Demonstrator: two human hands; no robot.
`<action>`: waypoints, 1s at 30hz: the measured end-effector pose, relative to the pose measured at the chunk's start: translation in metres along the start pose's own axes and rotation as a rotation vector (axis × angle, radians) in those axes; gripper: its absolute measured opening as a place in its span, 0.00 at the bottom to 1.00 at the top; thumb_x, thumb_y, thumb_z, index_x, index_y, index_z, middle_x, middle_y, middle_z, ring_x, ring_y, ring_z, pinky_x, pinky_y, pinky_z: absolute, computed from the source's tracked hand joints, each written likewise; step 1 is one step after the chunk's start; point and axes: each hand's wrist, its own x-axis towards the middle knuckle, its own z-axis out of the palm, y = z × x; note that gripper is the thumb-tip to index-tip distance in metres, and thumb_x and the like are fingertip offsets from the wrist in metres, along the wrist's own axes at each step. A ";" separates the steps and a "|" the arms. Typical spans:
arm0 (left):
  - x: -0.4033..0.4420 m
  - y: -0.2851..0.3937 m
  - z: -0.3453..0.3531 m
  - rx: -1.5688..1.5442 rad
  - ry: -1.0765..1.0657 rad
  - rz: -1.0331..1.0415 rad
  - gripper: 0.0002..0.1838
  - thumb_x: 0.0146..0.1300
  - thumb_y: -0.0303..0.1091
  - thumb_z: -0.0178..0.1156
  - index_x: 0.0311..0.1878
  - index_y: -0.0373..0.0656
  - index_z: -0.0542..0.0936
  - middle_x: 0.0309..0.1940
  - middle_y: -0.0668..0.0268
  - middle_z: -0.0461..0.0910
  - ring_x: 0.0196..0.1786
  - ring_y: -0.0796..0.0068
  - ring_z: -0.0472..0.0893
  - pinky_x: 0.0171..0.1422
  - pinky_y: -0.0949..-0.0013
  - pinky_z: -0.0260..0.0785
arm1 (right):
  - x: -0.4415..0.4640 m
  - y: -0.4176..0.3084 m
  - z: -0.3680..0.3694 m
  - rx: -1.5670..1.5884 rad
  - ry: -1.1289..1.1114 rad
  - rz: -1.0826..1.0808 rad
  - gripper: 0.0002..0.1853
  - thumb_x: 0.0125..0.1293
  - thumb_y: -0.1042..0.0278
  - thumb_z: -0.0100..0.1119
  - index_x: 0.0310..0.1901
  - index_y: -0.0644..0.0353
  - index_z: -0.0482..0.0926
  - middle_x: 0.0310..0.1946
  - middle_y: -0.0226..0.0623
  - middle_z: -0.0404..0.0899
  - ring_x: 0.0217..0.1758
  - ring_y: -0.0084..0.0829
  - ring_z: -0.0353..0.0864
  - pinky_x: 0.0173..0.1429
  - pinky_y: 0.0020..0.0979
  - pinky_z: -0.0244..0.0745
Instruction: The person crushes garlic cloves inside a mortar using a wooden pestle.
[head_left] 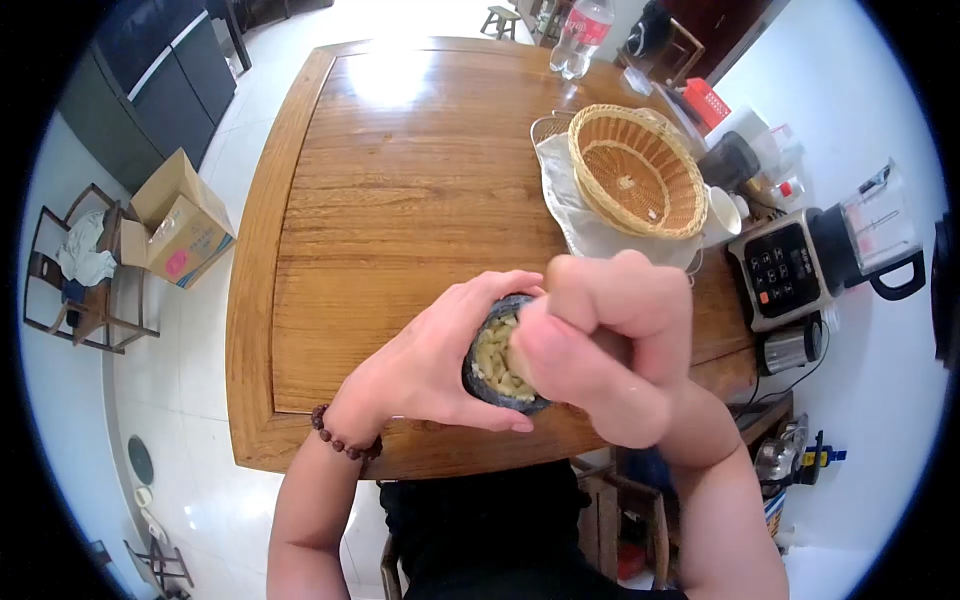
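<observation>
A dark grey stone mortar (pixel 478 380) stands at the near edge of the wooden table, its mouth towards me. Inside it lie several pale yellow-green pieces (pixel 497 358), like small kernels or cloves; their kind is not clear. My left hand (pixel 425 350), with a beaded bracelet at the wrist, curves its thumb and fingers around the mortar's left side. Over the right part of the mouth is my right hand (pixel 615 345), closed in a fist. Whatever the fist grips is hidden behind its fingers, and it also covers part of the mortar.
A wicker basket (pixel 640 170) rests on a cloth-lined tray at the table's right. Beyond it are a plastic bottle (pixel 581 38) and a white cup (pixel 722 215). A blender (pixel 800 262) stands to the right. An open cardboard box (pixel 178 222) sits left of the table.
</observation>
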 end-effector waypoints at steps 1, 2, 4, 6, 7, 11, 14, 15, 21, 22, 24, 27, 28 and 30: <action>0.000 0.001 -0.001 -0.018 -0.008 -0.016 0.62 0.44 0.53 0.90 0.79 0.39 0.67 0.73 0.51 0.75 0.75 0.47 0.75 0.82 0.51 0.66 | 0.001 0.000 -0.001 -0.064 -0.037 0.020 0.20 0.73 0.74 0.62 0.23 0.59 0.66 0.18 0.27 0.71 0.21 0.18 0.69 0.27 0.26 0.60; -0.001 0.002 -0.003 -0.036 -0.016 -0.033 0.62 0.44 0.52 0.90 0.79 0.39 0.67 0.73 0.51 0.75 0.75 0.47 0.75 0.82 0.51 0.66 | 0.002 0.001 -0.002 -0.129 -0.076 0.038 0.20 0.73 0.74 0.62 0.23 0.59 0.66 0.18 0.27 0.71 0.21 0.19 0.68 0.27 0.26 0.60; 0.001 0.001 -0.001 0.003 0.021 0.023 0.62 0.44 0.52 0.90 0.79 0.39 0.67 0.72 0.52 0.75 0.75 0.47 0.75 0.81 0.51 0.66 | 0.000 -0.007 0.003 0.093 0.043 0.033 0.20 0.73 0.74 0.62 0.23 0.59 0.66 0.18 0.26 0.71 0.21 0.18 0.67 0.27 0.27 0.60; 0.000 -0.001 0.001 -0.008 0.019 -0.011 0.62 0.44 0.52 0.90 0.79 0.39 0.66 0.72 0.52 0.75 0.75 0.47 0.75 0.81 0.51 0.66 | -0.004 -0.005 0.011 0.444 0.131 -0.033 0.20 0.72 0.73 0.62 0.22 0.59 0.66 0.19 0.25 0.71 0.21 0.18 0.67 0.28 0.27 0.60; 0.000 -0.002 0.001 -0.002 0.019 -0.021 0.62 0.44 0.52 0.90 0.79 0.39 0.66 0.72 0.52 0.75 0.75 0.47 0.75 0.81 0.51 0.67 | -0.001 0.004 0.005 0.112 0.045 -0.026 0.20 0.72 0.73 0.63 0.22 0.59 0.67 0.19 0.26 0.71 0.20 0.19 0.67 0.27 0.28 0.60; 0.001 -0.011 0.003 -0.084 0.020 0.003 0.62 0.44 0.51 0.90 0.79 0.38 0.66 0.72 0.51 0.75 0.75 0.47 0.75 0.80 0.51 0.67 | 0.007 -0.005 -0.001 -0.232 -0.051 -0.038 0.20 0.71 0.73 0.63 0.22 0.59 0.67 0.19 0.27 0.71 0.21 0.20 0.67 0.28 0.28 0.59; 0.003 -0.005 0.002 -0.050 0.003 0.014 0.62 0.44 0.51 0.90 0.79 0.37 0.66 0.72 0.50 0.75 0.75 0.47 0.75 0.81 0.51 0.67 | -0.003 -0.010 0.013 0.447 0.171 0.009 0.19 0.71 0.73 0.64 0.22 0.61 0.67 0.19 0.28 0.72 0.22 0.18 0.68 0.29 0.26 0.60; 0.001 -0.003 0.001 -0.038 -0.006 -0.037 0.62 0.45 0.51 0.90 0.79 0.37 0.66 0.72 0.50 0.75 0.75 0.47 0.75 0.81 0.51 0.67 | 0.000 -0.001 0.005 0.117 0.063 0.030 0.19 0.71 0.74 0.64 0.22 0.61 0.68 0.19 0.28 0.73 0.22 0.20 0.69 0.29 0.27 0.61; 0.004 0.001 -0.002 -0.018 0.021 0.017 0.63 0.45 0.52 0.90 0.80 0.37 0.66 0.73 0.49 0.74 0.75 0.47 0.75 0.82 0.50 0.65 | 0.006 -0.006 -0.003 -0.224 -0.023 -0.065 0.20 0.72 0.75 0.61 0.21 0.60 0.65 0.19 0.27 0.72 0.22 0.17 0.70 0.28 0.26 0.61; 0.003 0.002 -0.001 0.041 0.036 0.063 0.63 0.45 0.53 0.89 0.80 0.37 0.65 0.73 0.49 0.74 0.76 0.47 0.74 0.82 0.50 0.65 | 0.004 0.004 -0.003 -0.208 -0.001 -0.047 0.20 0.73 0.74 0.61 0.22 0.60 0.66 0.18 0.26 0.71 0.22 0.17 0.69 0.28 0.26 0.61; 0.002 0.001 -0.001 0.028 0.033 0.051 0.63 0.45 0.53 0.89 0.80 0.37 0.65 0.73 0.48 0.74 0.76 0.47 0.74 0.82 0.50 0.65 | 0.004 0.018 -0.004 -0.180 0.042 -0.034 0.20 0.75 0.73 0.62 0.23 0.59 0.67 0.17 0.25 0.69 0.22 0.16 0.68 0.28 0.25 0.60; 0.002 0.000 -0.001 -0.024 0.012 0.009 0.64 0.45 0.53 0.89 0.81 0.37 0.64 0.73 0.48 0.74 0.76 0.47 0.74 0.83 0.50 0.65 | -0.002 0.006 0.007 -0.136 0.084 -0.047 0.21 0.77 0.71 0.61 0.23 0.58 0.66 0.18 0.25 0.68 0.22 0.15 0.66 0.27 0.26 0.57; 0.003 0.000 -0.001 -0.048 0.008 -0.006 0.64 0.45 0.53 0.89 0.81 0.37 0.64 0.73 0.48 0.74 0.76 0.47 0.74 0.82 0.51 0.65 | -0.002 0.003 0.008 -0.031 0.126 -0.033 0.21 0.76 0.71 0.62 0.23 0.58 0.66 0.18 0.24 0.68 0.22 0.15 0.66 0.27 0.25 0.56; 0.003 0.000 -0.002 0.116 0.028 0.119 0.63 0.45 0.52 0.89 0.81 0.36 0.65 0.73 0.48 0.74 0.76 0.47 0.74 0.82 0.51 0.66 | -0.003 -0.003 0.011 0.180 0.214 -0.020 0.21 0.76 0.71 0.62 0.23 0.59 0.66 0.19 0.24 0.69 0.22 0.14 0.65 0.27 0.25 0.55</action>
